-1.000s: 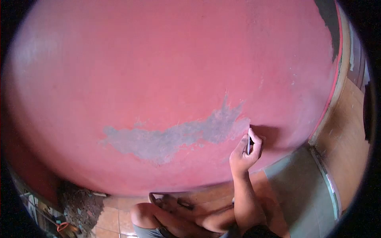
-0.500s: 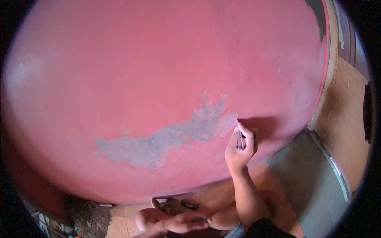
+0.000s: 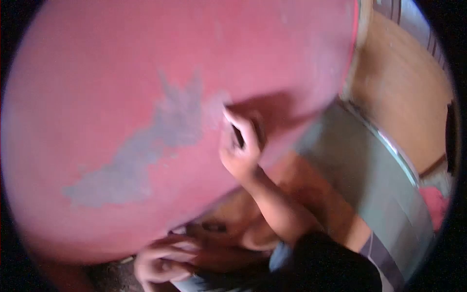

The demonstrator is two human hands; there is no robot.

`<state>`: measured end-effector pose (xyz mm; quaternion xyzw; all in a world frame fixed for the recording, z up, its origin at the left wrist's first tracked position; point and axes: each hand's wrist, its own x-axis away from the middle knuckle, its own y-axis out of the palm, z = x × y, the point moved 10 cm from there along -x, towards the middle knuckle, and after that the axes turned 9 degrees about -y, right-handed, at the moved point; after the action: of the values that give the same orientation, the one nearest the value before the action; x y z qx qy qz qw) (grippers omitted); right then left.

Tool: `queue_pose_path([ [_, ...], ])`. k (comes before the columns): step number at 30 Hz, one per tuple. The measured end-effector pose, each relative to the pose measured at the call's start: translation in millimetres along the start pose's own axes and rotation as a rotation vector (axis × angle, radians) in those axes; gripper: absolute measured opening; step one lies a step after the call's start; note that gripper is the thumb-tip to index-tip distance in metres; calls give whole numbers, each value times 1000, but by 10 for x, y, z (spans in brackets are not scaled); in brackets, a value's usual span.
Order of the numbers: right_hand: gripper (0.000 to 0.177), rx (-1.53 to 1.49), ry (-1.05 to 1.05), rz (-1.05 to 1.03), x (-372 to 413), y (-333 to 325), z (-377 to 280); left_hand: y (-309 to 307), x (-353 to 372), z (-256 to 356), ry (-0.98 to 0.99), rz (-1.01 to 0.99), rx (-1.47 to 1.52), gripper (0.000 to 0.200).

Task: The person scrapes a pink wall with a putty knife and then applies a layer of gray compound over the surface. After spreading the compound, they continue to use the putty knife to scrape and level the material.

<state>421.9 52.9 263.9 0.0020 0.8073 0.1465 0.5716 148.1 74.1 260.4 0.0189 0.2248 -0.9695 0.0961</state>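
A red painted wall fills most of the view, with an irregular bare grey patch on it. My right hand is at the wall to the right of this patch, its fingers bent and pressed together around something I cannot make out; its fingertips are at a small pale spot. A dark shadow falls on the wall beside it. My left hand is low in the view, near my bent legs, blurred, its fingers curled, and I cannot tell if it holds anything.
Grey-green tiles and orange tiles cover the floor at the right. Beyond a pale curved edge is a tan surface. A pink-red item lies at the far right. Dark soil shows at the lower left.
The view has swung right and tilted, so the wall patch and my right hand appear further left and higher. My left hand has moved left and its fingers look more curled.
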Motion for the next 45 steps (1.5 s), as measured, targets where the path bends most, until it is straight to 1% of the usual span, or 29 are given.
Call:
queue_pose_path([
  [1, 35, -31, 4, 46, -32, -9, 15, -176, -23, 187, 64, 55, 51, 31],
  [2, 36, 15, 16, 28, 19, 26, 87, -309, -16, 251, 77, 117, 80, 32],
  [3, 35, 37, -23, 4, -4, 46, 89, -398, -3, 250, 69, 164, 99, 32],
  [4, 35, -3, 3, 5, 22, 51, 133, -439, 14, 241, 54, 201, 116, 32],
  [5, 18, 47, -123, 50, -70, -14, 23, -454, 38, 222, 51, 228, 126, 32],
  [6, 16, -12, -121, 88, -26, -14, 89, -478, 43, 195, 46, 249, 134, 32],
  [8, 11, -102, -162, 93, -102, -10, 108, -492, 67, 193, 40, 270, 151, 33],
  [9, 11, -115, 70, 45, -96, 38, 177, -500, 105, 200, 38, 280, 154, 33],
  [10, 10, -76, -170, 152, -89, 25, 144, -503, 143, 197, 34, 287, 160, 33],
  [14, 15, -141, -119, 108, 35, 68, 104, -477, 229, 276, 16, 311, 159, 34],
  [16, 18, -141, -136, 87, 38, 68, 70, -466, 230, 299, 21, 316, 158, 34],
  [18, 18, -226, 219, 29, -28, 65, 74, -455, 223, 304, 21, 320, 154, 35],
  [20, 19, -221, 239, 31, -47, 42, 89, -452, 216, 308, 15, 323, 153, 35],
  [22, 19, -132, -78, 83, 0, 35, 82, -442, 209, 323, 13, 323, 152, 35],
  [25, 21, -35, -55, 10, -1, 32, 22, -450, 202, 322, 10, 324, 148, 36],
  [27, 22, -69, -178, 38, 19, 54, -107, -447, 204, 330, 9, 327, 147, 36],
  [29, 22, -101, -212, 55, 24, 80, -104, -458, 216, 331, 8, 331, 146, 37],
  [33, 20, -119, -39, 95, -13, 47, 102, -450, 233, 371, 6, 333, 141, 38],
  [35, 19, -167, 24, 76, 48, 58, 102, -452, 222, 369, 13, 333, 141, 38],
  [37, 18, -138, -220, 170, 106, 80, -116, -452, 227, 335, 7, 336, 143, 38],
  [39, 16, -88, -243, 119, 17, 52, -246, -452, 255, 331, 8, 339, 147, 39],
  [40, 15, -129, -163, 75, 48, 154, -43, -455, 269, 333, 7, 340, 146, 39],
  [42, 15, -113, -129, 135, -2, 39, 36, -461, 276, 357, 7, 344, 143, 39],
  [43, 17, -108, -66, 113, -15, 48, 138, -462, 281, 365, 8, 347, 141, 40],
  [45, 19, -102, -25, 46, 32, 42, 82, -466, 272, 357, 8, 346, 141, 40],
])
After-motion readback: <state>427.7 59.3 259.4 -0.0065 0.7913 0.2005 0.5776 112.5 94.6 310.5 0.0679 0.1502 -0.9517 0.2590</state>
